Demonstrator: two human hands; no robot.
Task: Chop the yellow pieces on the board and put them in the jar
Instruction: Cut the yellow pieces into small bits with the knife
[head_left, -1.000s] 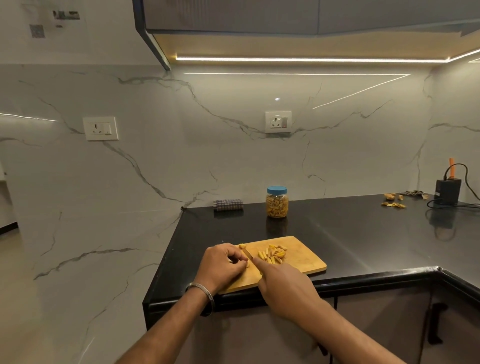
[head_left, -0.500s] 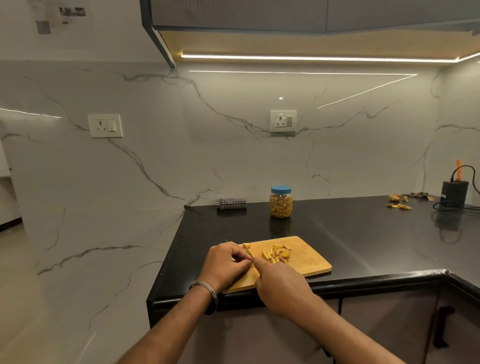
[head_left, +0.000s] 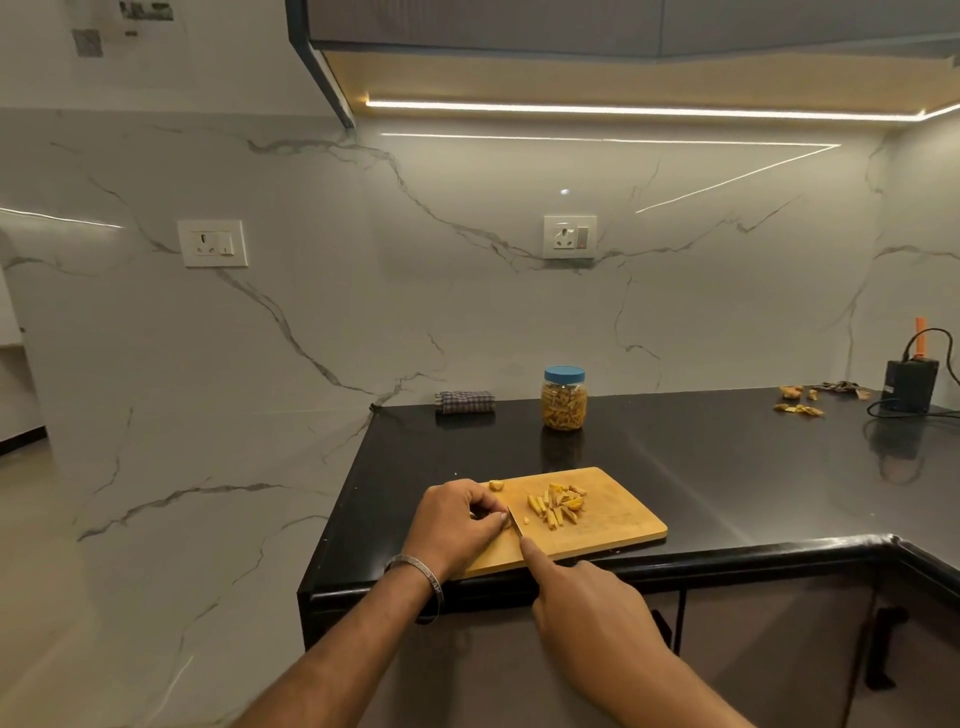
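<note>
A wooden cutting board (head_left: 618, 525) lies at the front edge of the black counter. A heap of chopped yellow pieces (head_left: 557, 505) sits at its middle, and one lone yellow piece (head_left: 496, 485) lies at its far left corner. My left hand (head_left: 457, 522) rests on the board's left part, fingers curled and pinching a small yellow piece against the wood. My right hand (head_left: 587, 597) grips a knife (head_left: 515, 524), index finger stretched along the blade, which stands right beside my left fingertips. The jar (head_left: 564, 399), blue lid on, stands farther back holding yellow pieces.
A folded checked cloth (head_left: 464, 401) lies by the wall left of the jar. Yellow scraps (head_left: 799, 409) and a black adapter (head_left: 909, 384) with its cable sit at the far right. The counter's left edge (head_left: 337, 514) drops off beside the board.
The knife blade has come down next to my left fingertips. My left hand stays in place on the board. The camera view has shifted slightly.
</note>
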